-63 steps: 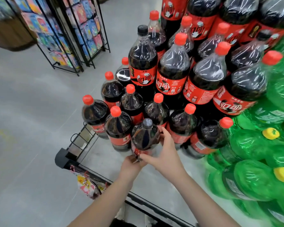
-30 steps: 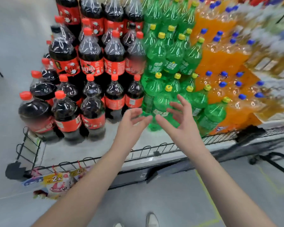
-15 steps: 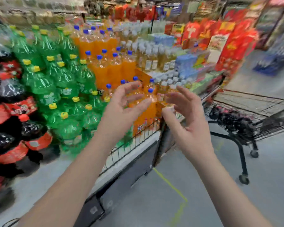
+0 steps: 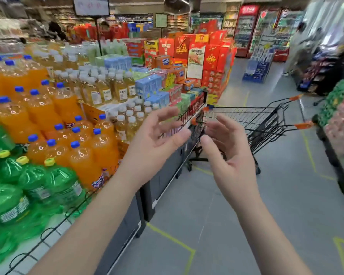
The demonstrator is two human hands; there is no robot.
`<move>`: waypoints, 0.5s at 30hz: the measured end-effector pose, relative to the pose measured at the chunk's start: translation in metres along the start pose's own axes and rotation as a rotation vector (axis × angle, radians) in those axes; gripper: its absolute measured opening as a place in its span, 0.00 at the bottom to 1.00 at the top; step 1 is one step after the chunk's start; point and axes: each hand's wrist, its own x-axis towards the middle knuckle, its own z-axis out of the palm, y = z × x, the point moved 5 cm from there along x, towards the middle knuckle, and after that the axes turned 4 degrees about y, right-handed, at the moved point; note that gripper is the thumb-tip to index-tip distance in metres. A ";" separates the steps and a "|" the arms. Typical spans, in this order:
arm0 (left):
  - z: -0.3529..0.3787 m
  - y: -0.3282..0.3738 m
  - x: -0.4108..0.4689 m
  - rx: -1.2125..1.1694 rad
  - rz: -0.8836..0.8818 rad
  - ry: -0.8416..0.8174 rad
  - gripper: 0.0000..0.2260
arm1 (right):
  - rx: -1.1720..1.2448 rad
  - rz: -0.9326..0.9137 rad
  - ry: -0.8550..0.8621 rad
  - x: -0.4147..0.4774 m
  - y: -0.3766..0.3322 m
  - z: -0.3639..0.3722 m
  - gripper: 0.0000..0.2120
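A supermarket aisle with a grey floor (image 4: pixel 276 215) marked by yellow lines (image 4: pixel 173 240) runs ahead. On it stands a black wire shopping cart (image 4: pixel 252 120) with orange corner guards, its basket seen past the fingertips of both hands.

The left hand (image 4: pixel 157 139) and the right hand (image 4: pixel 228 153) are raised in front of the cart's near end with the palms turned toward each other. A gap lies between them. The fingers of both are spread and loosely bent, gripping nothing and touching neither the cart nor each other.

Just left of the cart is a low display platform with a black wire rail (image 4: pixel 193 108); whether rail and cart touch cannot be told. Further left of the cart, on that platform, stand pale yellow drinks with white caps (image 4: pixel 107 90), then orange soda bottles with blue caps (image 4: pixel 48 116). Green soda bottles with yellow caps (image 4: pixel 38 187) are furthest from the cart, at the near left.

Beyond the cart, stacked red gift boxes (image 4: pixel 207 54) rise at the platform's far end. Red-framed drink coolers (image 4: pixel 246 26) line the back wall, well apart from the cart.
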 end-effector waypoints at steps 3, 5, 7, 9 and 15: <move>0.032 -0.010 0.021 -0.009 -0.003 -0.056 0.25 | -0.009 0.027 0.040 0.015 0.015 -0.025 0.21; 0.051 -0.019 0.036 -0.035 -0.008 -0.089 0.25 | -0.035 0.052 0.058 0.025 0.027 -0.037 0.21; 0.068 -0.029 0.053 -0.062 -0.012 -0.122 0.25 | -0.059 0.063 0.080 0.037 0.039 -0.047 0.22; 0.082 -0.041 0.073 -0.094 -0.017 -0.148 0.24 | -0.074 0.080 0.111 0.050 0.050 -0.055 0.21; 0.110 -0.085 0.153 -0.170 -0.007 -0.207 0.22 | -0.139 0.087 0.180 0.107 0.091 -0.060 0.21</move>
